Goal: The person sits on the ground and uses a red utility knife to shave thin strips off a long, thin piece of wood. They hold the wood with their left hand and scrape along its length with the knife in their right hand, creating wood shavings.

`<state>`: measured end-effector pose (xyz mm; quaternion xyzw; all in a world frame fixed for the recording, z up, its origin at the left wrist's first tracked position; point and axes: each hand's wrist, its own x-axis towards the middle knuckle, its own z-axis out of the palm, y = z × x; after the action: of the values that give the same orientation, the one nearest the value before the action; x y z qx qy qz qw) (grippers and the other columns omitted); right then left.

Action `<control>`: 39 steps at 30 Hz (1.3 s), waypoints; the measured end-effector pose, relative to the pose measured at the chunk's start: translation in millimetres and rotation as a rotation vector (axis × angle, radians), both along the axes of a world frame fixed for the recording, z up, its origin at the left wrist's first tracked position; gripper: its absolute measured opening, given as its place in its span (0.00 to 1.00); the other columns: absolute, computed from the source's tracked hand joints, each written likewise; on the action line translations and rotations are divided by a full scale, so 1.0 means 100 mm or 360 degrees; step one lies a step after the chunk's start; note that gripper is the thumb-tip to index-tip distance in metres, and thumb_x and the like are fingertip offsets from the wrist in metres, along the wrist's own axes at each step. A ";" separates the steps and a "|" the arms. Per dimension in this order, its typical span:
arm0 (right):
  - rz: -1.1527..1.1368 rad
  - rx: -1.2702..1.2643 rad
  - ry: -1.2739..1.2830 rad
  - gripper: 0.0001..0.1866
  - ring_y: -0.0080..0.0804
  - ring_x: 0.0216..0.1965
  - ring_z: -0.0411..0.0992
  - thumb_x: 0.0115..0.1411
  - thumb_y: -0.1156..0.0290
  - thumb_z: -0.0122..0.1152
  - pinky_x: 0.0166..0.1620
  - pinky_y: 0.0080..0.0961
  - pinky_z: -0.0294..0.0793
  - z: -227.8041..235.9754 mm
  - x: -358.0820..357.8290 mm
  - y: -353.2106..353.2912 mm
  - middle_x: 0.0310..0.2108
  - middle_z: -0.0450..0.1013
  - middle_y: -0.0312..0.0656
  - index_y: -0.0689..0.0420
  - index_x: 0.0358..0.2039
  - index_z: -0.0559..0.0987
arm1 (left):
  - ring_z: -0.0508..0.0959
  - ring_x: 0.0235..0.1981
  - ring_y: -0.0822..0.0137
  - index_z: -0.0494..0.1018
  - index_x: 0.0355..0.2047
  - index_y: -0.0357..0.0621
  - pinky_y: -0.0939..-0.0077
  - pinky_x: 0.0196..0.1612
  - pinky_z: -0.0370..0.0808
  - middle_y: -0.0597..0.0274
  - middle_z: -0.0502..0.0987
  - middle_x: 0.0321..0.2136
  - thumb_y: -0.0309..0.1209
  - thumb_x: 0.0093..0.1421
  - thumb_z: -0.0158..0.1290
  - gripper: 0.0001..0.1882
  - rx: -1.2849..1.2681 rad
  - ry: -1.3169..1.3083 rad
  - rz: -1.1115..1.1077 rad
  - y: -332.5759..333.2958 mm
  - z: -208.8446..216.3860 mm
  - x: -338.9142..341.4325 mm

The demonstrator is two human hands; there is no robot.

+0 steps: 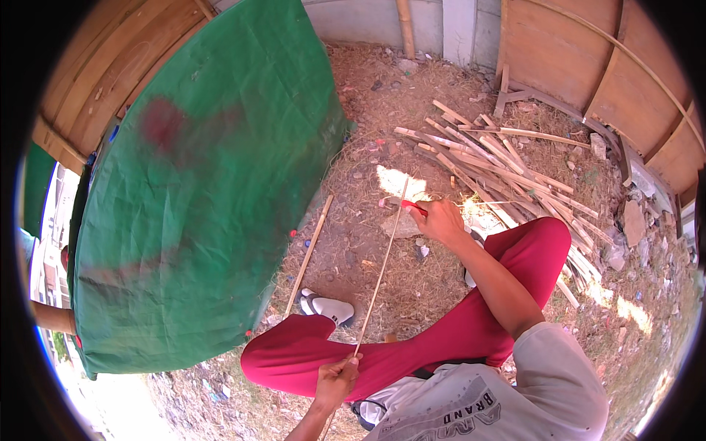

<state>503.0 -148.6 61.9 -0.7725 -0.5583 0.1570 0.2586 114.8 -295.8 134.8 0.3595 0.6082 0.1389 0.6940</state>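
1. Littered ground [353, 184] is offering room between a green sheet [213, 198] and piled strips [518, 173].
2. The sheet's right edge is bordering that gap.
3. The strips are spreading beyond the right hand [443, 220].
4. A thin stick [381, 268] is slanting over the person's leg [301, 354].
5. The left hand [337, 378] is gripping it; the right is gripping a red tool [413, 207] near its far end.

Left hand [337, 378] low and near, right hand [442, 221] farther forward, both curled closed
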 end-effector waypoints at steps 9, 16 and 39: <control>-0.0475 -0.0005 -0.0093 0.23 0.56 0.26 0.78 0.67 0.45 0.56 0.33 0.48 0.77 -0.15 0.18 0.11 0.22 0.78 0.54 0.50 0.45 0.87 | 0.63 0.17 0.85 0.80 0.48 0.33 0.83 0.19 0.58 0.76 0.68 0.18 0.33 0.71 0.55 0.14 0.0694 0.0535 -0.0321 -0.36 0.18 -0.36; 0.0404 0.0435 0.0513 0.20 0.49 0.24 0.78 0.65 0.51 0.60 0.29 0.40 0.77 0.34 -0.72 -0.47 0.25 0.79 0.48 0.55 0.41 0.86 | 0.63 0.15 0.85 0.79 0.39 0.36 0.85 0.17 0.59 0.75 0.68 0.18 0.31 0.70 0.56 0.10 0.0430 0.0067 0.0154 0.35 0.05 0.29; 0.0625 0.0459 -0.0107 0.18 0.43 0.16 0.75 0.62 0.51 0.64 0.18 0.37 0.71 0.07 -0.73 -0.56 0.23 0.80 0.44 0.52 0.40 0.85 | 0.64 0.15 0.82 0.78 0.53 0.32 0.79 0.18 0.61 0.74 0.68 0.16 0.34 0.68 0.59 0.19 0.0745 0.0158 0.0006 0.80 -0.59 0.79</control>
<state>429.6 -204.2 68.6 -0.6090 -0.7228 0.0971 0.3119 193.8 -216.0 75.7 0.5159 0.5935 0.2596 0.5607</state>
